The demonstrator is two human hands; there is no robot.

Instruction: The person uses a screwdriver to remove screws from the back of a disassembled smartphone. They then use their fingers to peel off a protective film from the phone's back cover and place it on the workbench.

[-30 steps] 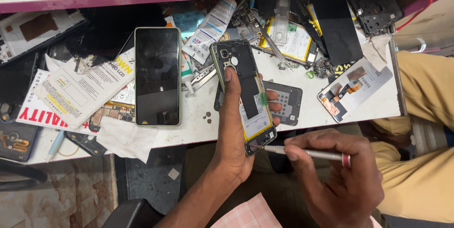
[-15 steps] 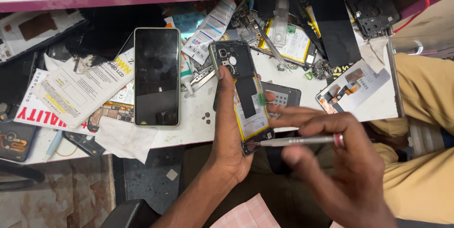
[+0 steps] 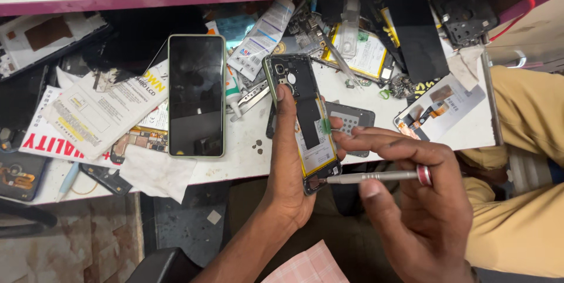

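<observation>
My left hand [image 3: 288, 171] wrapped around opened phone [image 3: 302, 120], thumb along its left edge, fingers hidden behind; phone held over near edge of workbench [image 3: 376, 136]. My right hand [image 3: 423, 201] pinches thin metal screwdriver [image 3: 376, 176], tip at phone's near end; contact point too small to make out. Phone back cover off: camera cluster at far end, black strip down middle, yellow-rimmed battery with white label. Left on bench, intact phone [image 3: 196, 103] with dark screen. Far clutter of parts indistinct.
</observation>
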